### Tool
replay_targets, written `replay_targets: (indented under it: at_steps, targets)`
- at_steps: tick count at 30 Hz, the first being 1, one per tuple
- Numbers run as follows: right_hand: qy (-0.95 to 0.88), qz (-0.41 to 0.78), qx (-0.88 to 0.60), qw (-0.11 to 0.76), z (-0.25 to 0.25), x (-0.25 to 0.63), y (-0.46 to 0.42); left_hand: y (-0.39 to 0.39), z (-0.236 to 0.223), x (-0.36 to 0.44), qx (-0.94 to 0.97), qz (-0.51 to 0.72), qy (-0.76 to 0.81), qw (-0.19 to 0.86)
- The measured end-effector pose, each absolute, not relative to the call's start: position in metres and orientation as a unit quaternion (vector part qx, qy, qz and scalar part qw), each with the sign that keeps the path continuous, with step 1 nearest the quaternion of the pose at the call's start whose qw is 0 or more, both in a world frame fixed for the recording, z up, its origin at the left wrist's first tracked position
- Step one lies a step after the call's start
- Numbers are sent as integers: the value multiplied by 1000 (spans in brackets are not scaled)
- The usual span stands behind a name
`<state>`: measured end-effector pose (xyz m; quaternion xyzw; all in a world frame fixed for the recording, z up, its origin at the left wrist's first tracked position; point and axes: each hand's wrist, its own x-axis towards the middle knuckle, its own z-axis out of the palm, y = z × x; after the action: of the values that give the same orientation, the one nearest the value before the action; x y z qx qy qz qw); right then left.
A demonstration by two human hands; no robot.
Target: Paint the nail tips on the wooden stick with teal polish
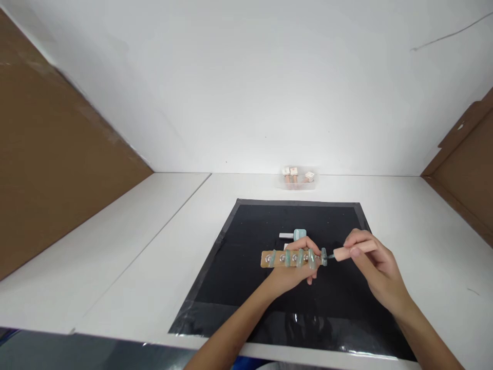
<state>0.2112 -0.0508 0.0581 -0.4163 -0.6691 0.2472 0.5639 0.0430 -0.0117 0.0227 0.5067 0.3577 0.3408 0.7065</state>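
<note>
My left hand is closed around a tan strip that carries several green false nails in a row. The strip lies roughly level above the black mat. In my right hand is a nail polish brush with a pale pink handle, pinched between thumb and fingers. Its dark bristle tip points left and meets the false nail at the strip's right end. Behind my left hand, a light blue bottle with a silvery cap lies on its side. A small white object beside it is mostly hidden.
A black mat with taped edges covers the middle of the white table. At the back, a clear plastic box holds a few pink-and-white items. Brown cardboard panels stand at left and right, with a white wall behind.
</note>
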Motion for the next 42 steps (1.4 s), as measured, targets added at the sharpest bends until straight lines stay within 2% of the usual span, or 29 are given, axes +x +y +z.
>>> replay_targets:
  at_steps: [9, 13, 16, 19, 23, 28, 31, 34, 38, 42]
  targets:
    - [-766, 198, -402, 461, 51, 213, -47, -11, 12, 41, 534, 337, 332, 701]
    - [-748, 167, -422, 484, 49, 215, -47, -11, 6, 40, 535, 335, 332, 700]
    - [-749, 188, -392, 500, 50, 216, -47, -11, 5, 39, 544, 336, 336, 692]
    - [-768, 209, -371, 479, 53, 216, -47, -11, 7, 39, 555, 337, 332, 684]
    - [-782, 172, -402, 445, 53, 215, -47, -12, 10, 39, 562, 328, 333, 682]
    - [-765, 140, -415, 472, 47, 216, -46, -12, 8, 37, 559, 319, 331, 690]
    - [-756, 159, -396, 497, 46, 217, -46, -12, 7, 37, 564, 317, 337, 684]
    - [-768, 172, -381, 486, 46, 216, -45, -12, 10, 36, 569, 311, 344, 679]
    - [-773, 126, -412, 466, 46, 214, -44, -13, 14, 36, 571, 298, 349, 681]
    - [-756, 93, -419, 494, 45, 215, -44, -13, 13, 35, 571, 293, 354, 681]
